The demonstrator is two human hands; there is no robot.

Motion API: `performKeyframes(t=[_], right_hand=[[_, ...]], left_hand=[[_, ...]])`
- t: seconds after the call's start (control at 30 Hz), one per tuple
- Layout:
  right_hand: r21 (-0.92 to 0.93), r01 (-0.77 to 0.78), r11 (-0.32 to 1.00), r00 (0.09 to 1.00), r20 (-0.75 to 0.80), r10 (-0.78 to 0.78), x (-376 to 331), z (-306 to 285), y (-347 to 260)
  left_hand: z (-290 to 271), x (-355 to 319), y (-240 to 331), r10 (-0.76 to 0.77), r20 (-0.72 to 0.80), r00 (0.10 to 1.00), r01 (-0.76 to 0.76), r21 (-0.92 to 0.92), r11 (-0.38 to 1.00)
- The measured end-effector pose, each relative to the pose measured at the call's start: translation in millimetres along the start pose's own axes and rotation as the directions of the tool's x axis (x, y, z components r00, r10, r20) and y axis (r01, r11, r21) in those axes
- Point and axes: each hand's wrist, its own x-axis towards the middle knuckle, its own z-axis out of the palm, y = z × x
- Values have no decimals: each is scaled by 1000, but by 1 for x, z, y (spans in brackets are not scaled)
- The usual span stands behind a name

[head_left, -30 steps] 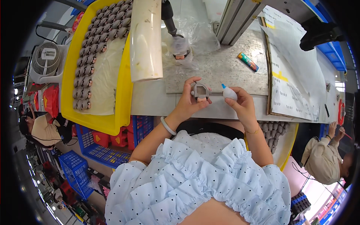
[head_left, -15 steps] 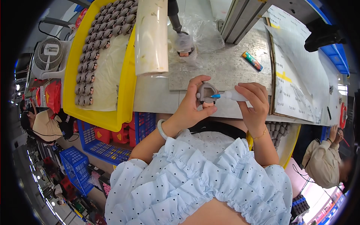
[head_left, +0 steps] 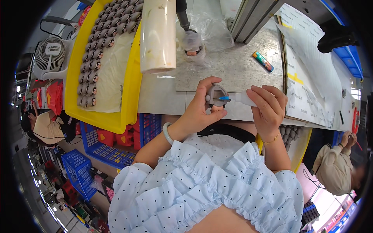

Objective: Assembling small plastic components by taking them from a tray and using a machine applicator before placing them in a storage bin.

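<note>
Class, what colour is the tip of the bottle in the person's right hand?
The bottle tip is bright blue, seen best in the head view.

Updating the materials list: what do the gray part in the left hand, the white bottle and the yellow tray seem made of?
Gray part: probably molded plastic or vinyl, matte; even color, rounded edges.
White bottle: likely plastic, smooth; milky body, stiffness unclear.
Yellow tray: likely rigid plastic, slightly glossy; one even color, soft highlights, rounded corners.
</note>
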Motion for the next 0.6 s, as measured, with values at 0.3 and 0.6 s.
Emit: performKeyframes(t=[0.3,0.6], right_hand=[[-30,20,999,1000,2,-20,2,0,1],[-46,22,999,1000,-11,-23,4,0,0]], left_hand=[[-2,0,-2,15,13,1000,-16,54,998],[0,0,0,5,14,1000,-6,72,997]])
